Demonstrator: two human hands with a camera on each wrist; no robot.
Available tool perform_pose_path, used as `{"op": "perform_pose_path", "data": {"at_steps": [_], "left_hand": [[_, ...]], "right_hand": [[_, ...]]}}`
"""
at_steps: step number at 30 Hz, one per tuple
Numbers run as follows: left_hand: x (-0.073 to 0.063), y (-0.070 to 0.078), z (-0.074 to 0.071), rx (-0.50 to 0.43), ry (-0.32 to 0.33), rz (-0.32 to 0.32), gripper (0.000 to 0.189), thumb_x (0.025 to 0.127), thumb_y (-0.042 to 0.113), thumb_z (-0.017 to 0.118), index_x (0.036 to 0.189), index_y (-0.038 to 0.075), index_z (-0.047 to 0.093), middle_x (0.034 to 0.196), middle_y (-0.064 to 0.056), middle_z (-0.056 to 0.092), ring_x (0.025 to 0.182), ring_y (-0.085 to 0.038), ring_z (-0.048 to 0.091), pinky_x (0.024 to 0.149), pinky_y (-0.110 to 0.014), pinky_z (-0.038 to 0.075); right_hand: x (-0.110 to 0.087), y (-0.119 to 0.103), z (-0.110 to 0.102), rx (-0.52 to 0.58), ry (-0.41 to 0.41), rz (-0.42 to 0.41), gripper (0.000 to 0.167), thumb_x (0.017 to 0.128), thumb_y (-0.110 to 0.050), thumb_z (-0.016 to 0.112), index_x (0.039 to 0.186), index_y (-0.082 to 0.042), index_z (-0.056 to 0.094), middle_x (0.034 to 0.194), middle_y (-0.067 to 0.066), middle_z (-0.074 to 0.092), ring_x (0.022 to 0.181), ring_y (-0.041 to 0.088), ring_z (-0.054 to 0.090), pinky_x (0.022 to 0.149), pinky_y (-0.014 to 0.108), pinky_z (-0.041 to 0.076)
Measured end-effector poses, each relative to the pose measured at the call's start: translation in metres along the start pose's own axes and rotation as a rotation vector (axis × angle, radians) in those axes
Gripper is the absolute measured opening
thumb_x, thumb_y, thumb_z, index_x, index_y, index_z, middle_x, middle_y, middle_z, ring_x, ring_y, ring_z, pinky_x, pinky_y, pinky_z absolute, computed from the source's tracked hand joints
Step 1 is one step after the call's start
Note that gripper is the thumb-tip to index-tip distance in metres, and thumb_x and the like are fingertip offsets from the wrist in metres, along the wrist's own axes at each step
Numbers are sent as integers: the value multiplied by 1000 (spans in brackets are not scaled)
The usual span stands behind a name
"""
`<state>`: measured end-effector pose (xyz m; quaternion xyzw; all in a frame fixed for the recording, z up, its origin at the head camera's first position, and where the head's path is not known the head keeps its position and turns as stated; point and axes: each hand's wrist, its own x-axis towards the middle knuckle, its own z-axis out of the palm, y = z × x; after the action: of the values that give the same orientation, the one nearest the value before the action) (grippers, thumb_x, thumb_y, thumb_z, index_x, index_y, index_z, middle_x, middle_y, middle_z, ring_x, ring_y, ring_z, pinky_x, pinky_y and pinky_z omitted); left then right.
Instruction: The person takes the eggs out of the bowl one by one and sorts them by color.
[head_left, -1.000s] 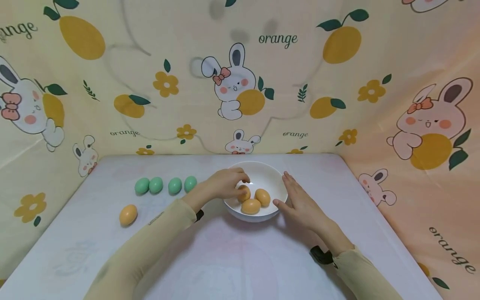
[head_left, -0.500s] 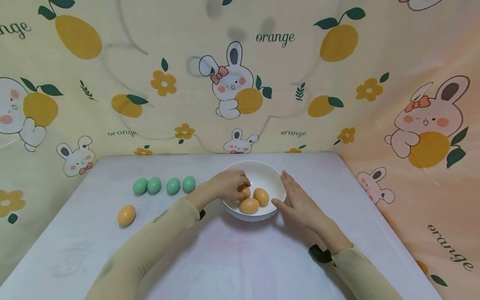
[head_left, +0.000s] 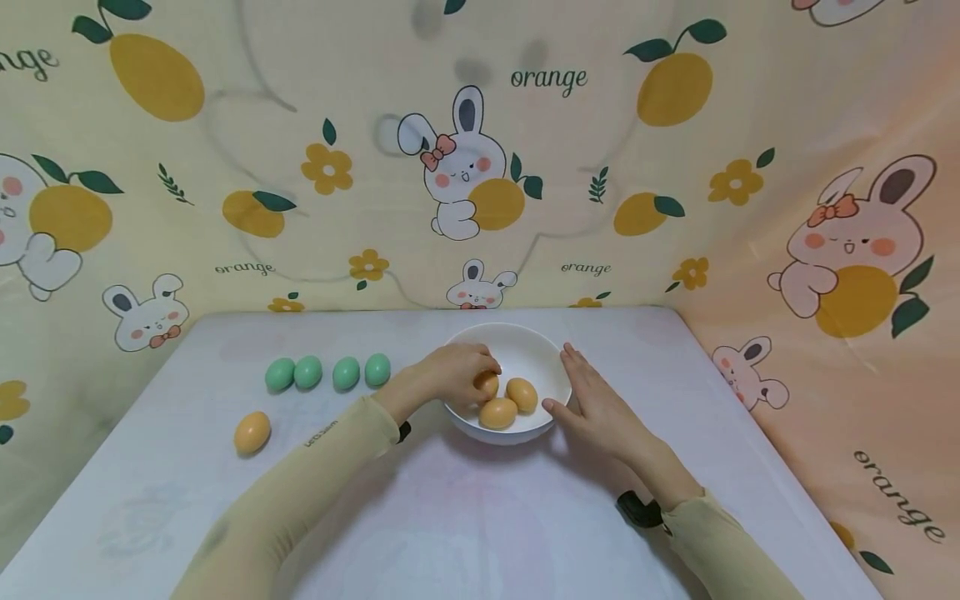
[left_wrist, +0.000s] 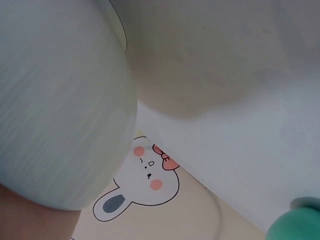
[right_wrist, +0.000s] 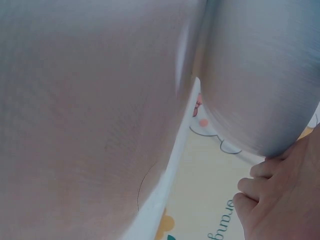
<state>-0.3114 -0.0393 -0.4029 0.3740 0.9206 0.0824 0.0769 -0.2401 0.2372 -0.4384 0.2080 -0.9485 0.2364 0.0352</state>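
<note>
A white bowl (head_left: 536, 354) stands near the back of the table, with brown eggs inside. My left hand (head_left: 453, 371) reaches over its left rim, fingers curled onto one brown egg (head_left: 488, 384) that they partly cover. Beside that egg lie two more, a front egg (head_left: 498, 413) and a right-hand egg (head_left: 522, 395). Straight fingers of my right hand (head_left: 600, 408) rest along the bowl's right side, thumb by the near rim. The right wrist view has the fingers of that right hand (right_wrist: 280, 187) against the bowl wall (right_wrist: 260, 75). In the left wrist view the bowl's outside (left_wrist: 65, 100) fills the left.
Several green eggs (head_left: 346, 374) stand in a row left of the bowl, behind my left forearm. A single brown egg (head_left: 252, 433) lies in front of them. A patterned cloth backdrop (head_left: 465, 167) rises behind the white table (head_left: 450, 517).
My left fingers have closed further around the egg in the bowl. The right hand has stayed at the bowl's side. The head view has shifted slightly.
</note>
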Motion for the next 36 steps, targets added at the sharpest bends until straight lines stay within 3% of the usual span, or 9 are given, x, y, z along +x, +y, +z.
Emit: {"op": "perform_pose_path", "data": {"at_steps": [12, 25, 36], "left_hand": [[-5, -1, -5, -44, 59, 11, 45, 90, 29, 79, 132, 14, 71, 128, -3, 65, 116, -20, 60, 105, -37, 49], [-24, -3, -15, -137, 234, 56, 46, 89, 26, 80, 132, 13, 70, 130, -3, 64, 113, -20, 63, 100, -38, 52], [-44, -9, -19, -222, 413, 107, 48, 87, 22, 82, 132, 11, 70, 136, -4, 63, 126, -22, 60, 108, -39, 49]], "right_hand": [[1, -2, 0, -4, 3, -7, 95, 102, -59, 55, 165, 0, 14, 174, 15, 9, 159, 38, 12, 125, 59, 19], [1, -2, 0, -18, 10, -15, 94, 103, -60, 53, 165, 0, 14, 173, 16, 10, 159, 39, 13, 124, 59, 19], [1, -2, 1, -15, 16, -21, 93, 103, -57, 55, 164, 2, 16, 173, 17, 11, 158, 40, 14, 124, 60, 19]]}}
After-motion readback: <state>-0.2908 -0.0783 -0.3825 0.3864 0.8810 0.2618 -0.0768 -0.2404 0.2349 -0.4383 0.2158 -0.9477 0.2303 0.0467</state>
